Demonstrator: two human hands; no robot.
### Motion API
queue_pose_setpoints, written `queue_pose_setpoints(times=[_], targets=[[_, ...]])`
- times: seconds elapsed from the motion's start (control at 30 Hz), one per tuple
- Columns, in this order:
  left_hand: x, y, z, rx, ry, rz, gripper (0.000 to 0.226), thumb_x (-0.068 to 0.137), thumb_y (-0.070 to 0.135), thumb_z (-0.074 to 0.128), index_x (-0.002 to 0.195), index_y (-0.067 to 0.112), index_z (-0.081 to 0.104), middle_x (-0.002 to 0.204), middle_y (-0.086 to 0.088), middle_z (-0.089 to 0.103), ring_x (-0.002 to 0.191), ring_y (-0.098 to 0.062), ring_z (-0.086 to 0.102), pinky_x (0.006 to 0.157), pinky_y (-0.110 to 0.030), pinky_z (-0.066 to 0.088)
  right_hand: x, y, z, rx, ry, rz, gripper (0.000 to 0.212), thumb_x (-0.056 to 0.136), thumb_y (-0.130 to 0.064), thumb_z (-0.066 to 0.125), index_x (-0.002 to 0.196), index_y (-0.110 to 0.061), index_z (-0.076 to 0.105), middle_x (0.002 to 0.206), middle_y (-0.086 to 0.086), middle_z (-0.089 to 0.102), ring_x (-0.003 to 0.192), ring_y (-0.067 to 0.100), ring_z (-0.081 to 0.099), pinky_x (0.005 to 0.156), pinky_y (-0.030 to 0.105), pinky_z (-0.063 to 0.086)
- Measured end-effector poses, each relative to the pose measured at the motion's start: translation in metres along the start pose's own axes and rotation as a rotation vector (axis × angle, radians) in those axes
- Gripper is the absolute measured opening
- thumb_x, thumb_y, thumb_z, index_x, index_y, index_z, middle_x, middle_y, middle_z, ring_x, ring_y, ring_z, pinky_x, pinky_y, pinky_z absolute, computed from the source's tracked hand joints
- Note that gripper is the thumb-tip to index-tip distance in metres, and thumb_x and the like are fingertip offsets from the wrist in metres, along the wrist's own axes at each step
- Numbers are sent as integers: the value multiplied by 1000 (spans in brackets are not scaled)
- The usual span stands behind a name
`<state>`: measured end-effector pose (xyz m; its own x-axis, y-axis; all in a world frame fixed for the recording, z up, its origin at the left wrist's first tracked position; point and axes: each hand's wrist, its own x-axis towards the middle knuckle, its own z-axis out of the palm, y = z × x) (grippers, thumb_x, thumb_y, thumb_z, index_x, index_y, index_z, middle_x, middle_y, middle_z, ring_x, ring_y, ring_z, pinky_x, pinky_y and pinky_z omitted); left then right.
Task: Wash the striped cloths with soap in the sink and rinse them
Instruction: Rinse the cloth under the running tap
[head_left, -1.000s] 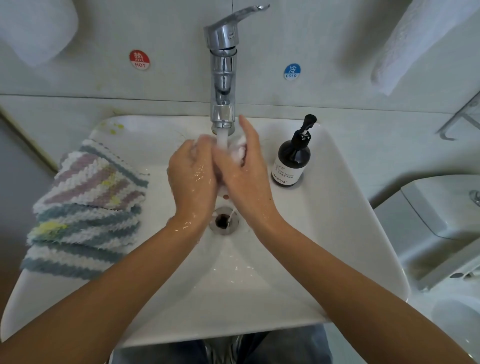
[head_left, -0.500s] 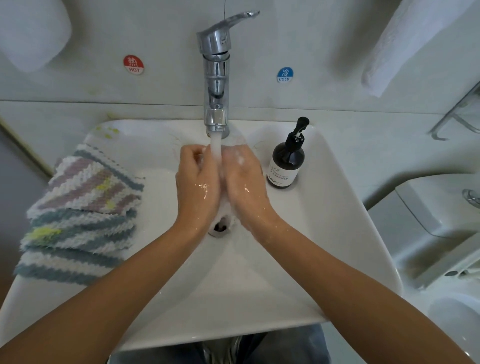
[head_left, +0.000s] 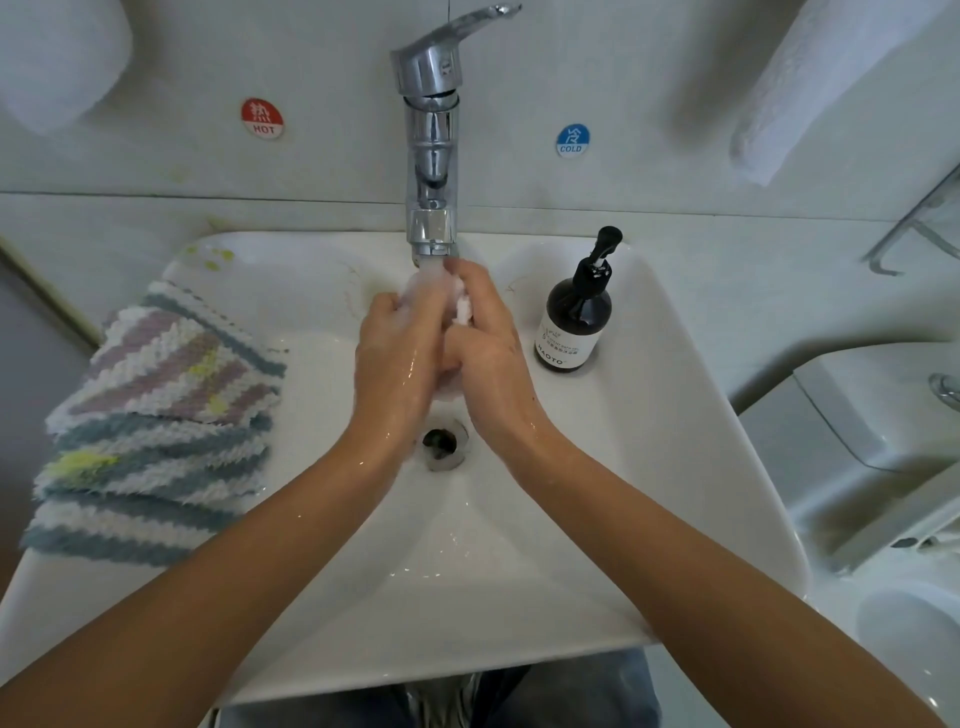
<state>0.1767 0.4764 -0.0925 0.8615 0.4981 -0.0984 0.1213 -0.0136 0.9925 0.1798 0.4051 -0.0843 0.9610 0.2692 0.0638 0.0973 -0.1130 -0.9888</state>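
While water runs: "HAOTO" soap bottle (head_left: 571, 325).

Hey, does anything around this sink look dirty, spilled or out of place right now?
Yes. Yellow-green stains mark the folded striped cloths on the sink's left rim, and similar yellowish spots dot the back left corner of the sink. The cloths also hang partly over the rim's outer edge. Nothing else stands out.

Soft, even, slightly dim light — wide-angle bowing at the edges, glare on the wet sink (head_left: 649, 426).
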Motion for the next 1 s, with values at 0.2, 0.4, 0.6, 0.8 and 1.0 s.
queue_pose_setpoints(times=[0.2,0.4,0.6,0.8,1.0], targets=[[3,2,-10,-83,114,38,8,90,36,61,89,33,54,84,13,63,74,-3,62,68,-24,49,3,2,3,-31,-2,23,71,76,-3,34,137,-37,48,124,2,61,109,16,58,90,34,51],[3,1,-12,-182,69,49,22,95,27,53,116,26,50,94,8,63,73,-6,60,54,-18,45,4,4,-6,3,54,12,70,90,7,46,151,-23,30,97,-23,53,81,-6,58,73,15,50],[6,6,-15,-137,53,24,9,95,27,54,103,28,57,93,6,64,80,-11,66,49,-24,51,6,7,-1,-74,122,-4,34,95,-21,60,129,-18,59,100,-10,67,87,2,63,76,20,54],[4,4,-14,-84,-26,45,21,91,32,64,108,23,56,87,9,63,64,-1,61,43,-16,45,6,13,-2,-113,124,-10,33,92,-25,61,125,-21,62,103,-2,68,85,10,60,72,26,49],[12,0,-14,-76,-1,12,18,88,23,65,103,12,66,78,2,66,54,-3,60,44,-17,43,6,8,-1,-33,52,-2,29,88,-20,56,115,-24,65,99,8,70,87,21,68,77,42,60]])
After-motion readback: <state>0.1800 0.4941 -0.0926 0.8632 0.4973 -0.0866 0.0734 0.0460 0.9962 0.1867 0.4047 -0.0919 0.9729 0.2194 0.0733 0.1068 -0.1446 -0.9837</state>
